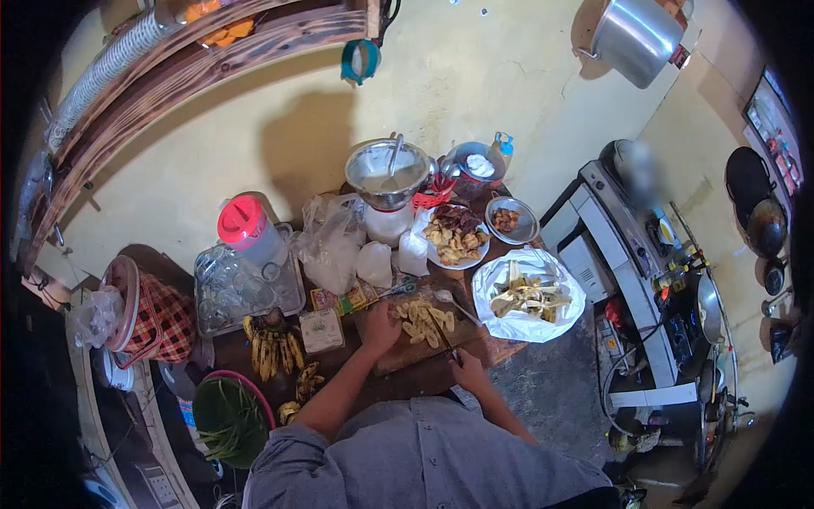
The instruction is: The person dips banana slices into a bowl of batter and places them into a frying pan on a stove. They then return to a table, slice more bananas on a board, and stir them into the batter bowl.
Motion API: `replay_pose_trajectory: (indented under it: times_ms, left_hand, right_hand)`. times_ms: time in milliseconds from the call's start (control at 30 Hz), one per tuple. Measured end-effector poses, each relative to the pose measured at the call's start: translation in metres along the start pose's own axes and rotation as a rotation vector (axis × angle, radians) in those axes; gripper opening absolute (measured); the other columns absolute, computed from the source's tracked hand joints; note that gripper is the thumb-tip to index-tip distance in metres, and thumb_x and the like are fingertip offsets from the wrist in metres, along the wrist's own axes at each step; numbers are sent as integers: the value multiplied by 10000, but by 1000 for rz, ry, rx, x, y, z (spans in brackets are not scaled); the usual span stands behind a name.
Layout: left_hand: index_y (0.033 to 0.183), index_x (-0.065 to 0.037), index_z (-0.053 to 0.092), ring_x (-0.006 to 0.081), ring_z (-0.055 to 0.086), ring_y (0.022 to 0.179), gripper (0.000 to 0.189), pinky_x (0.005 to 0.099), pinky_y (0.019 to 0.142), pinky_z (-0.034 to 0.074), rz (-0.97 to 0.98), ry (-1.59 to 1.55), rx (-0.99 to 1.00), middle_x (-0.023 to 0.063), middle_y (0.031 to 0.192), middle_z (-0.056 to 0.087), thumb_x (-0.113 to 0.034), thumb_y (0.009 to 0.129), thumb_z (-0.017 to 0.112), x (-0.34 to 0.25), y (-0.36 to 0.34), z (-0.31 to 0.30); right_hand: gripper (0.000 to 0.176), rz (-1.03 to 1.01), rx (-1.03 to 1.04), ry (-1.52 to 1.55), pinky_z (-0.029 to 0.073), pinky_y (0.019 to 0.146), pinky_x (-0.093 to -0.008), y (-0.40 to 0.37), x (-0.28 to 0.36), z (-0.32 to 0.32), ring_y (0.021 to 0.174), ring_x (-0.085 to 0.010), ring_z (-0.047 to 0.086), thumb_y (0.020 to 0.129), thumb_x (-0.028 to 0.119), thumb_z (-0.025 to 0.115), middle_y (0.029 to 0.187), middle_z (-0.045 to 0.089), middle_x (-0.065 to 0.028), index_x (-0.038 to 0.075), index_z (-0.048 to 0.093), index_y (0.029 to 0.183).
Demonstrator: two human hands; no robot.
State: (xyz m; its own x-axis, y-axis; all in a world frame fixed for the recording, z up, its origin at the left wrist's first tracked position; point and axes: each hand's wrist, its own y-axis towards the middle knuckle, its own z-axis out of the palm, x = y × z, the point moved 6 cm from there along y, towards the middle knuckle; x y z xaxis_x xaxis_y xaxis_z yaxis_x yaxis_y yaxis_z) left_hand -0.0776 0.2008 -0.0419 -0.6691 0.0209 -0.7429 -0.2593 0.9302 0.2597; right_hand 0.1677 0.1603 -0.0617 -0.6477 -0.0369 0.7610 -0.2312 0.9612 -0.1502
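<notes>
On the cutting board (409,357), banana pieces (417,321) lie just right of the left hand (381,329) (the nearer of the two), whose grip on any piece I cannot tell. The right hand (469,373), clasped round a knife (443,338), sits closer to the grey shirt (415,458), the knife's long axis slanting forward and leftward toward the pieces.

Bare left hand (382,329) just left of frame centre, finger detail too small to read. Bare left forearm (341,386) slants up to it from a grey fabric sleeve (292,454), lower left. Bare right hand (466,370) lower, right of centre, fingers curled; bare right forearm (506,413) angles down-right.
</notes>
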Motion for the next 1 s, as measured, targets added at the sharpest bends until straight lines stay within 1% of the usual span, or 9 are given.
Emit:
replay_pose_trajectory:
  times_ms: [100, 167, 233, 333, 400, 500, 833, 900, 1000]
  left_hand:
    - [882, -12, 505, 179, 577, 690, 196, 307, 608, 461, -52, -419, -85, 78, 744, 564, -92, 744, 619, -40, 44, -19]
    - [893, -22, 488, 144, 565, 687, 151, 301, 568, 457, 63, -501, -240, 49, 724, 532, -79, 791, 583, -54, 82, -38]
    - [902, -39, 479, 137, 537, 647, 142, 311, 525, 445, -348, -999, -158, 30, 688, 500, -140, 837, 555, -71, 115, -63]
    - [899, -52, 478, 125, 501, 652, 200, 303, 502, 428, -453, -1111, -181, 30, 748, 512, -242, 862, 529, -49, 175, -71]
    - [934, -70, 471, 120, 476, 695, 252, 291, 499, 417, -640, -1006, -328, 32, 840, 515, -305, 859, 521, -38, 190, -80]
    - [964, -89, 463, 124, 473, 757, 255, 287, 497, 412, -695, -980, -332, 27, 895, 501, -306, 847, 527, -33, 206, -89]
    - [964, -104, 457, 161, 509, 807, 153, 358, 586, 483, -515, -1216, -298, 48, 899, 525, -179, 844, 515, -43, 195, -90]
    - [951, -108, 460, 170, 528, 834, 127, 372, 613, 481, -370, -1313, -268, 43, 898, 531, -156, 845, 513, -56, 176, -104]
    - [936, -110, 467, 173, 541, 847, 103, 395, 675, 478, -488, -1351, -274, 30, 903, 539, -146, 850, 510, -70, 125, -125]
  right_hand:
    - [239, 151, 0, 25, 442, 662, -415, -4, 8, -11, 761, -380, 576, 767, 199, 563, 789, 578, -222, -5, 524, 884]
    - [235, 153, -78, 3, 442, 675, -420, -1, 6, -17, 775, -384, 574, 763, 192, 564, 797, 579, -227, -11, 529, 877]
    - [231, 157, -152, -19, 443, 687, -426, 2, 1, -24, 790, -388, 572, 760, 184, 564, 804, 579, -233, -16, 533, 870]
    - [241, 92, -197, -208, 444, 715, -439, 22, -20, -27, 837, -381, 565, 748, 126, 546, 854, 583, -233, -34, 554, 928]
    - [306, -105, -455, -357, 439, 745, -446, 31, -12, -38, 878, -383, 550, 740, 67, 515, 917, 577, -231, -45, 548, 1024]
    - [373, 97, -302, -358, 434, 774, -442, 45, -3, -47, 904, -392, 541, 738, 20, 483, 962, 564, -239, -40, 522, 1104]
    - [503, -127, -256, -354, 378, 907, -418, 69, 9, -36, 1064, -385, 445, 720, -9, 504, 1151, 464, -236, 16, 432, 1217]
    - [566, -103, -295, -265, 353, 937, -418, 59, 27, -47, 1090, -379, 418, 701, 6, 546, 1164, 454, -217, 18, 394, 1245]
    - [618, -185, -365, -239, 370, 921, -407, 41, 56, -64, 1066, -358, 443, 691, 37, 590, 1148, 466, -204, 15, 362, 1265]
